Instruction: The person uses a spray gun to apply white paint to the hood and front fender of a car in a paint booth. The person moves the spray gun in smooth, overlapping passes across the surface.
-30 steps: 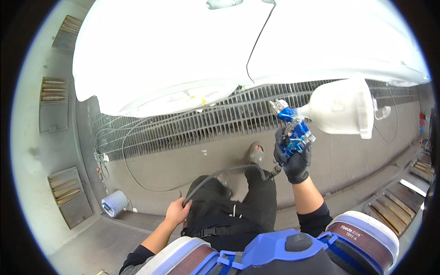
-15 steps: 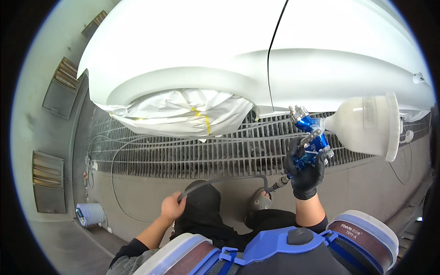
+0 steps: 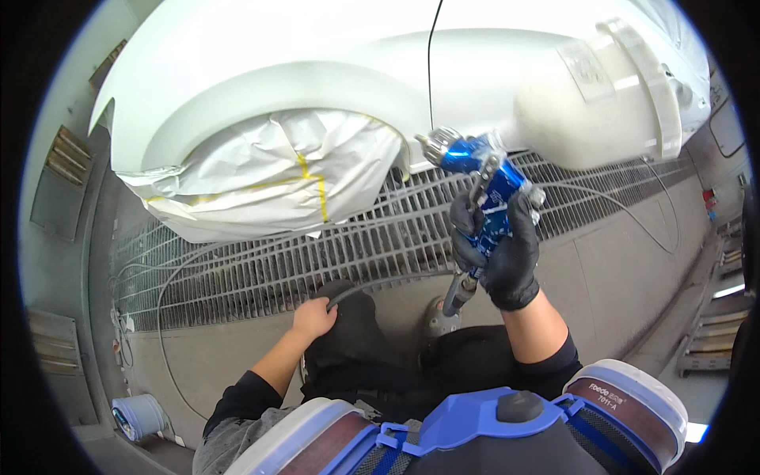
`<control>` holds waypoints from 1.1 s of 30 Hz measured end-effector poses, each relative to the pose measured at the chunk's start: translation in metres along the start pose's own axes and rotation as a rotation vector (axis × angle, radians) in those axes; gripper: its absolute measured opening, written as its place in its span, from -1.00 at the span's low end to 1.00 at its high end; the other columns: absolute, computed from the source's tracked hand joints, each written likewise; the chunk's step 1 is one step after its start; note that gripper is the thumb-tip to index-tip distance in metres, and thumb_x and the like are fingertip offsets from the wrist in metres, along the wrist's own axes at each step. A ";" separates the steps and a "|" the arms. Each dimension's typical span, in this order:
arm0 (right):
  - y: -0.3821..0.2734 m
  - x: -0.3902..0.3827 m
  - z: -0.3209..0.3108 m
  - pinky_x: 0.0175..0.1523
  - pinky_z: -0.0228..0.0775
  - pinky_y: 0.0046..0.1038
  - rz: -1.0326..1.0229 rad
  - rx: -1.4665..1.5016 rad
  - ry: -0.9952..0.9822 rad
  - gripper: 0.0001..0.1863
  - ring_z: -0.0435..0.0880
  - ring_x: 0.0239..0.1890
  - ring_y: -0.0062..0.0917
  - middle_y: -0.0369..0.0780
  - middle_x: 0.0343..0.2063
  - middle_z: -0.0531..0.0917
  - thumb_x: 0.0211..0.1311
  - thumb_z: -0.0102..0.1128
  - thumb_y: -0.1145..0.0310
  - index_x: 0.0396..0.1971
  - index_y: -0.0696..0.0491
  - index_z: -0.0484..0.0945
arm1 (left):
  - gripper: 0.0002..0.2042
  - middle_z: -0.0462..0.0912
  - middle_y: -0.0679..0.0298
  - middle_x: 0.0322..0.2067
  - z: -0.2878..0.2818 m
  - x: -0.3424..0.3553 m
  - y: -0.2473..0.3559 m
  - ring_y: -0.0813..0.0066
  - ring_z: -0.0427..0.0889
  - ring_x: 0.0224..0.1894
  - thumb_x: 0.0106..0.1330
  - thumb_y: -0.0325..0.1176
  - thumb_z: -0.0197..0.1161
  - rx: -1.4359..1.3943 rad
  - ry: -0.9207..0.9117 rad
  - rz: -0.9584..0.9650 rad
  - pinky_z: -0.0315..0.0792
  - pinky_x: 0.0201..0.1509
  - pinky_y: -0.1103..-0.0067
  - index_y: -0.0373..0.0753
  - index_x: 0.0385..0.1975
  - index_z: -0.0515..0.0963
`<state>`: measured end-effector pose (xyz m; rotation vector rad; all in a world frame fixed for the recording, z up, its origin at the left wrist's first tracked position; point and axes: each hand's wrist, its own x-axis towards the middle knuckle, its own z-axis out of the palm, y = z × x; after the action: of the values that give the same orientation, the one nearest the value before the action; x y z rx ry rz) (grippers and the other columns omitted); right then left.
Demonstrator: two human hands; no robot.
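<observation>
My right hand (image 3: 507,255), in a black glove, is closed round the grip of a blue spray gun (image 3: 500,186). A large whitish paint cup (image 3: 590,107) is joined to the gun and lies over to the right. The gun's silver nozzle (image 3: 438,145) points left and slightly up, near the white car body panel (image 3: 380,75). Bare and low on the left, my left hand (image 3: 315,319) grips a dark air hose (image 3: 380,283). That hose runs across to the fitting (image 3: 461,293) under the gun's handle. My right fingertips are partly hidden behind the gun.
White masking sheet (image 3: 261,178) with yellow tape covers the wheel arch. Beneath the car runs a metal floor grating (image 3: 380,245), with a thin hose (image 3: 162,309) looping at the left. A pale bucket (image 3: 141,416) stands lower left. Slatted wall vents (image 3: 70,154) line the left side.
The spray gun in my right hand has moved up and left, closer to the camera, and its cup tilts more upward. The view has shifted; my left hand still holds the hose.
</observation>
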<state>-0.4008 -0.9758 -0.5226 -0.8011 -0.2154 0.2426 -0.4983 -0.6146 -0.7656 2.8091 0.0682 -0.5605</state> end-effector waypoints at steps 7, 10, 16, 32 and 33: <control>-0.021 -0.011 -0.026 -0.65 0.04 -0.66 -0.280 -0.252 0.444 -0.53 0.32 -0.74 -0.74 -0.37 -0.53 0.52 0.44 0.12 -0.17 -0.25 0.01 0.52 | -0.69 0.72 -0.06 -0.34 0.002 -0.007 -0.018 -0.11 0.70 -0.15 0.33 -0.09 0.22 -0.023 0.043 -0.048 0.57 -0.04 0.08 -0.25 -0.40 0.62; -0.023 -0.006 -0.033 -0.69 0.03 -0.60 -0.465 -0.407 0.658 -0.54 0.19 -0.78 -0.73 -0.37 -0.47 0.47 0.48 0.03 -0.19 -0.20 -0.03 0.42 | -0.67 0.73 -0.09 -0.28 0.007 -0.004 -0.039 -0.13 0.70 -0.11 0.33 -0.08 0.22 -0.050 0.066 -0.121 0.57 0.02 0.10 -0.28 -0.34 0.63; 0.015 -0.008 -0.010 -0.70 -0.03 -0.61 -0.187 -0.131 0.402 -0.56 0.20 -0.78 -0.72 -0.39 -0.50 0.46 0.47 0.06 -0.19 -0.26 -0.07 0.44 | -0.58 0.71 -0.16 -0.22 0.009 0.005 -0.072 -0.19 0.68 -0.05 0.32 -0.04 0.24 -0.019 -0.033 -0.069 0.56 0.07 0.13 -0.38 -0.25 0.64; 0.009 -0.005 -0.054 -0.66 -0.06 -0.58 -0.354 -0.292 0.639 -0.54 0.18 -0.79 -0.69 -0.40 -0.59 0.43 0.44 0.11 -0.18 -0.35 -0.05 0.44 | -0.55 0.73 -0.15 -0.22 -0.004 0.003 -0.066 -0.11 0.70 -0.02 0.36 0.02 0.23 -0.020 -0.079 -0.127 0.54 0.11 0.16 -0.35 -0.21 0.68; 0.014 -0.007 -0.051 -0.64 -0.09 -0.57 -0.423 -0.341 0.687 -0.54 0.15 -0.78 -0.68 -0.39 -0.58 0.43 0.42 0.13 -0.18 -0.35 -0.05 0.45 | -0.56 0.73 -0.14 -0.22 0.002 0.000 -0.065 -0.10 0.70 -0.03 0.36 0.02 0.23 -0.021 -0.046 -0.142 0.54 0.11 0.16 -0.34 -0.21 0.68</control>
<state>-0.3945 -1.0032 -0.5684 -1.1065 0.2312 -0.4815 -0.5052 -0.5532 -0.7842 2.7846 0.2650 -0.6528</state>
